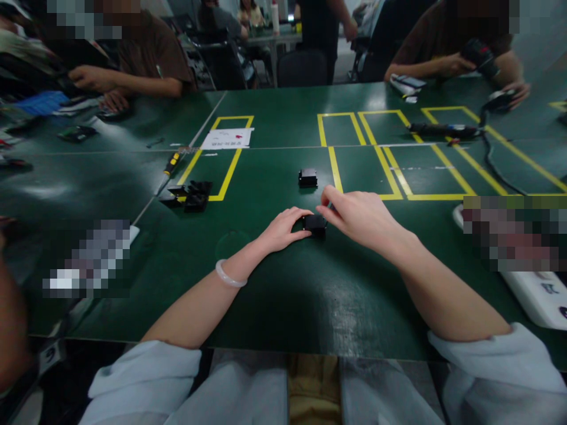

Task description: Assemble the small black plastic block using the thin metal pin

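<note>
A small black box-shaped part (315, 225) lies on the green table in front of me, with tiny light spots at its corners. The thumb and fingers of my left hand (286, 229) close on its left side. At its upper right is my right hand (354, 213), its fingers pinched together just over the corner; whatever they hold is too small or hidden to make out. Just beyond, a similar black box (308, 177) stands by itself. More black parts (192, 195) sit further left, by a yellow tape outline.
Yellow tape (336, 171) marks rectangles on the table. A yellow-black screwdriver (172, 163), a white paper label (228, 138) and a corded black tool (443, 130) lie further off. Blurred-out devices flank me, the right one on a white casing (538, 295). Co-workers sit across.
</note>
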Demonstrator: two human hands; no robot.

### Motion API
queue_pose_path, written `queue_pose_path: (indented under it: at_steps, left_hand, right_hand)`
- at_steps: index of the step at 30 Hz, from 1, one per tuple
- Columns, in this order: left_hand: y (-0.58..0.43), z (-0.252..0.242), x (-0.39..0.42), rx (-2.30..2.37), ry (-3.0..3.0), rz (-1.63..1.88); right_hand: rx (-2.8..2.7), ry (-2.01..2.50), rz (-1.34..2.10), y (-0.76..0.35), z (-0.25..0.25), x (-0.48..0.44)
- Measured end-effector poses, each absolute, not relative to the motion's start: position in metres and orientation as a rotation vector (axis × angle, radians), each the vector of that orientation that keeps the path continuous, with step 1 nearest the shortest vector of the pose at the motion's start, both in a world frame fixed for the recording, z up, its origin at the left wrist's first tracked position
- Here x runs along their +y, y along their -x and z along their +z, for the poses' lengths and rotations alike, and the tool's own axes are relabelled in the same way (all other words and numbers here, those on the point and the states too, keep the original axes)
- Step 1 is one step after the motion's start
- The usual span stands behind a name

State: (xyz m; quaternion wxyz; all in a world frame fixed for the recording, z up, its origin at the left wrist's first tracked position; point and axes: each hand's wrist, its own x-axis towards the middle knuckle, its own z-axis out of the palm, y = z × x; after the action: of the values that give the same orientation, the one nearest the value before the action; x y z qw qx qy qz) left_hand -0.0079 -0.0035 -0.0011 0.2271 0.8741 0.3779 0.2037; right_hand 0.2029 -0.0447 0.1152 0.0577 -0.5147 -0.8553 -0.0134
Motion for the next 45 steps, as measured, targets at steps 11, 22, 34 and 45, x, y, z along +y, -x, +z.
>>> queue_pose_path:
  at_steps: [11,22,34,45]
  left_hand:
    - [0.0074,0.002,-0.0048,1.02,-2.388,0.564]
    - [0.0074,0.0006,-0.0034,1.034,-2.381,0.539]
    - [0.0081,-0.0014,-0.0031,1.033,-2.394,0.566]
    - [0.0081,-0.0009,-0.0034,1.024,-2.403,0.556]
  right_hand:
    - [-2.584,1.536,-0.087,-0.2034,0.1133,-0.0441]
    - [-2.596,1.579,-0.077,-0.2028,0.1135,-0.044]
    - [-2.594,1.559,-0.061,-0.2025,0.1147,-0.0449]
    - [-2.581,1.546,-0.087,-0.2033,0.1129,-0.0449]
